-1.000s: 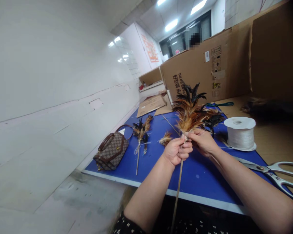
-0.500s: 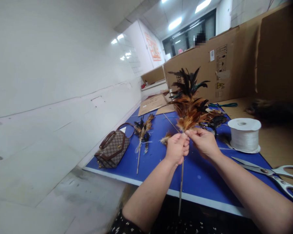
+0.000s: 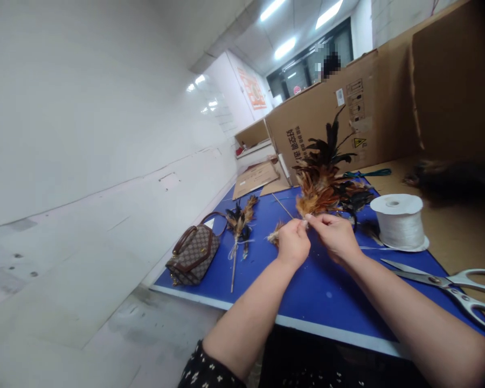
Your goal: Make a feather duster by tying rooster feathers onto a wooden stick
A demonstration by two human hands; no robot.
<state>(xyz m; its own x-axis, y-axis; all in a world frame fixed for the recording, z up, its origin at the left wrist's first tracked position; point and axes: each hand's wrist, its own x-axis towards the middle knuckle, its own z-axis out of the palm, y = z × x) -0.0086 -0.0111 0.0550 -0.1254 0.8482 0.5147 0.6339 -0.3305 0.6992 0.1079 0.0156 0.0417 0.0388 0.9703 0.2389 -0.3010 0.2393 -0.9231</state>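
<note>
My left hand (image 3: 294, 243) is closed at the base of a feather duster (image 3: 316, 186), its fingers curled and pressed together. Fingertips of my right hand (image 3: 334, 235) pinch the same spot, just under the lowest feathers. The duster has orange-brown plumes below and long black ones at the top, leaning away to the right; its stick is hidden behind my hands. Left of my hands, a smaller feather bundle (image 3: 240, 218) on a thin stick lies tied with pale string. A short tuft of feathers (image 3: 274, 236) touches or lies just behind my left hand.
A spool of white ribbon (image 3: 400, 226) and open-bladed scissors (image 3: 438, 280) lie to the right on the blue table (image 3: 327, 310). A patterned handbag (image 3: 194, 253) sits at the left edge by the wall. Behind stands a large cardboard box (image 3: 319, 116), with more dark feathers (image 3: 358, 198) before it.
The duster has tilted away and to the right, and its plumes are lower. Its stick no longer shows below my left hand. The view has shifted slightly.
</note>
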